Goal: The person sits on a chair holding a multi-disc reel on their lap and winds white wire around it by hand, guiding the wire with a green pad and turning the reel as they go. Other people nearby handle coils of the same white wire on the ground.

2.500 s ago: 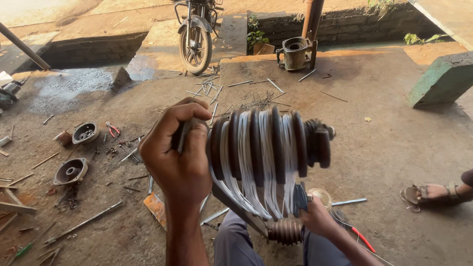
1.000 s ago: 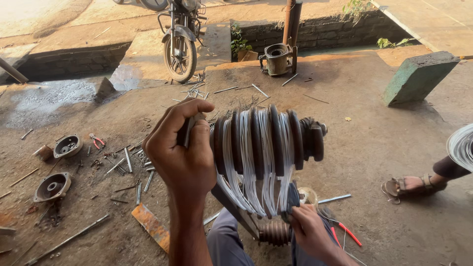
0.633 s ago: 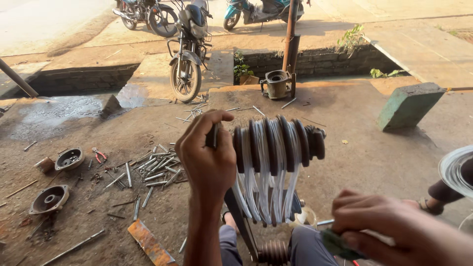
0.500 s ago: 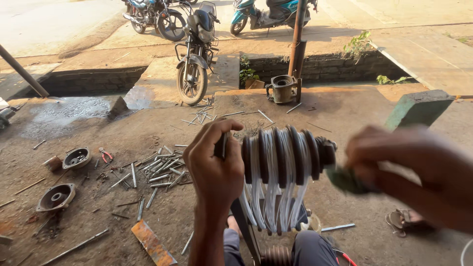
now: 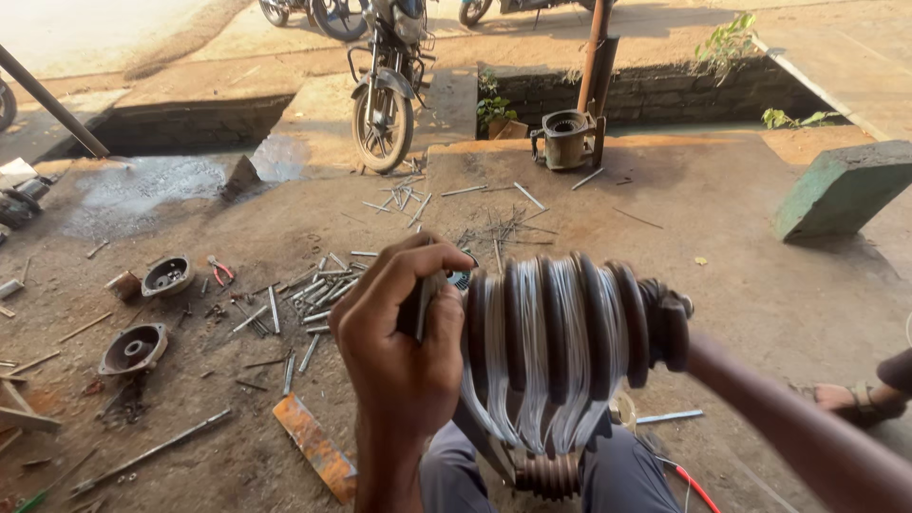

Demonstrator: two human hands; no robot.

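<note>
A ribbed winding former (image 5: pixel 560 347) stands upright between my knees, its dark grooves filled with loops of shiny silver wire. My left hand (image 5: pixel 399 356) is closed around a dark handle at the former's left end. My right forearm reaches in from the lower right. My right hand (image 5: pixel 701 351) is at the former's dark right end knob (image 5: pixel 665 323), and the knob hides its fingers. A smaller ribbed spool (image 5: pixel 546 475) sits below the former, between my legs.
Several metal rods (image 5: pixel 304 294), two round metal caps (image 5: pixel 133 347), red-handled pliers (image 5: pixel 220 271) and a rusty flat bar (image 5: pixel 313 446) lie on the dirt floor at left. A motorcycle (image 5: pixel 385 104), a metal housing (image 5: pixel 567 138) and a green block (image 5: pixel 841 190) stand beyond. Another person's sandalled foot (image 5: pixel 845 404) is at right.
My right hand, which was lifted in front of the camera with a small green thing, has dropped behind the former's right end. My left hand has kept its hold.
</note>
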